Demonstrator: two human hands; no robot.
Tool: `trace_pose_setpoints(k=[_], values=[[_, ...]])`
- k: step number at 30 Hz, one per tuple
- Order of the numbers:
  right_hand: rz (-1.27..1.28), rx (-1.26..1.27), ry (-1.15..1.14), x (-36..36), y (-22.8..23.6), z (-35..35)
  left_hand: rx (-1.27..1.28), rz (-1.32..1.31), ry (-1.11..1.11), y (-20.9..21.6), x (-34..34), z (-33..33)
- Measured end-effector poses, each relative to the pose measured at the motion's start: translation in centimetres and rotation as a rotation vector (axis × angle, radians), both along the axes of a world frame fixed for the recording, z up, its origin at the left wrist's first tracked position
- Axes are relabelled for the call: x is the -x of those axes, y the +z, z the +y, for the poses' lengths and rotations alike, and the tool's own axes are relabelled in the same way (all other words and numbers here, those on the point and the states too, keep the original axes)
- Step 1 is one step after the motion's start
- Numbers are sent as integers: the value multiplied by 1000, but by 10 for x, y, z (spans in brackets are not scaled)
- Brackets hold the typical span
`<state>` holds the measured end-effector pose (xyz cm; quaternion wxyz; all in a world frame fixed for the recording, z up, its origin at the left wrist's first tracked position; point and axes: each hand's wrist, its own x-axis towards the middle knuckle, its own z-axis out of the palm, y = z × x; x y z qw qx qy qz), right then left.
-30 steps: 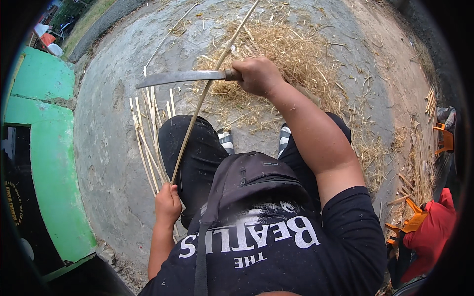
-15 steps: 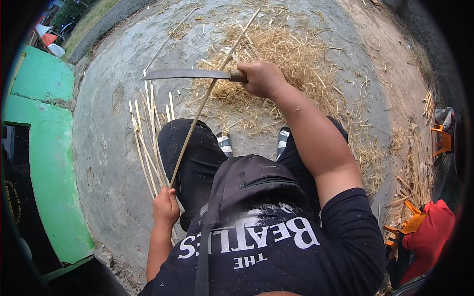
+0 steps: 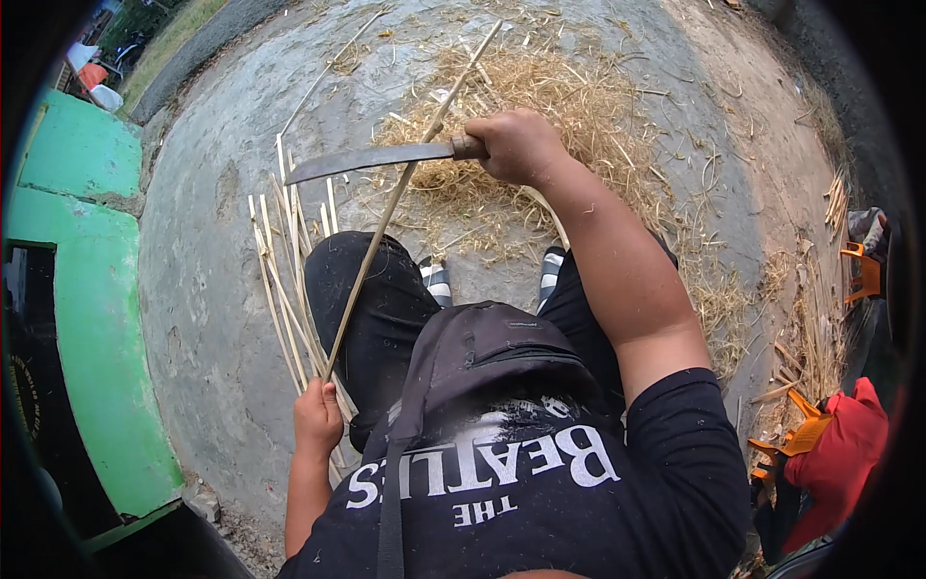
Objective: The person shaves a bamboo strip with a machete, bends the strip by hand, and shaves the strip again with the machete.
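My right hand [image 3: 522, 146] is closed around the wooden handle of a machete [image 3: 362, 160], whose long, slightly curved blade points left. The blade lies across a long pale bamboo strip [image 3: 378, 235], apparently against it. My left hand [image 3: 317, 417] grips the strip's near end beside my left knee, thumb uppermost. From there the strip slants up and away to the right, past the blade. More pale bamboo strips [image 3: 278, 280] lie in a loose bundle left of my knee, partly hidden by my left hand.
A heap of curly shavings [image 3: 569, 116] covers the concrete ahead. One thin strip [image 3: 333, 72] lies at the far left. A green wall [image 3: 106, 338] stands to the left. On the right are orange chairs [image 3: 803, 429], bamboo pieces [image 3: 815, 328] and a person in red [image 3: 839, 454].
The machete blade has tilted, its tip dropping toward me while still crossing the bamboo strip. My left hand has shifted slightly toward me and left; a light curl now shows beneath my right forearm.
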<state>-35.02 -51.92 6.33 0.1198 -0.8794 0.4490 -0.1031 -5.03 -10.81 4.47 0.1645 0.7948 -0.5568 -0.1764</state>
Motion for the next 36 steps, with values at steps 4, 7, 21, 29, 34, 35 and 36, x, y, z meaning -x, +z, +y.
trace_pose_setpoints(k=[4,7,21,29,34,35,36], values=[[6,131,9,20,-19,-26,7,69,-42,-1,-17,9],[-102,-75,-308,29,-26,-33,-29,63,-28,12,-13,0],[4,-93,-347,39,-30,-41,-117,59,23,41,-20,29],[47,141,78,10,-15,-22,-78,49,42,16,-32,47],[-97,-93,-348,35,-23,-36,-90,74,19,10,-35,41],[-93,-88,-345,31,-21,-33,-89,74,15,11,-36,40],[-89,-84,-341,25,-18,-28,-123,89,17,11,-37,40]])
